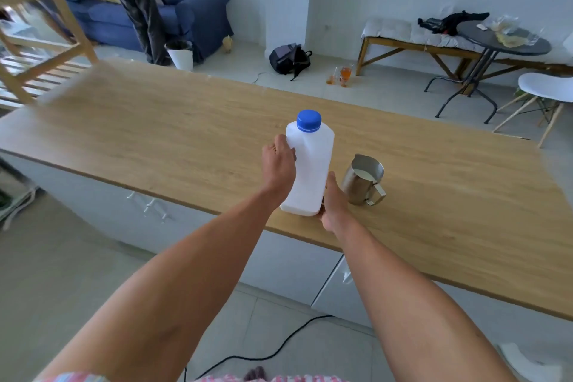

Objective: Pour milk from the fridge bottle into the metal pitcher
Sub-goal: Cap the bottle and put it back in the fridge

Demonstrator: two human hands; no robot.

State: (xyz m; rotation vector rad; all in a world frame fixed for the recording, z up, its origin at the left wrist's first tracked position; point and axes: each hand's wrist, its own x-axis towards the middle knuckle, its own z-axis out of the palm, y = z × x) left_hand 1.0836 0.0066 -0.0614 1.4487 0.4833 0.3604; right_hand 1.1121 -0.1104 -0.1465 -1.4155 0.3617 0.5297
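A white plastic milk bottle with a blue cap screwed on stands near the front edge of the wooden counter. My left hand grips its left side at the handle recess. My right hand holds the bottle's lower right corner at the base. Just to the right stands the metal pitcher, upright, handle toward me, with white milk visible inside.
White cabinets sit under the counter. Beyond it lie a black backpack, glasses on the floor, a blue armchair, a bench, a round dark table and a white chair. A wooden rack stands at the left.
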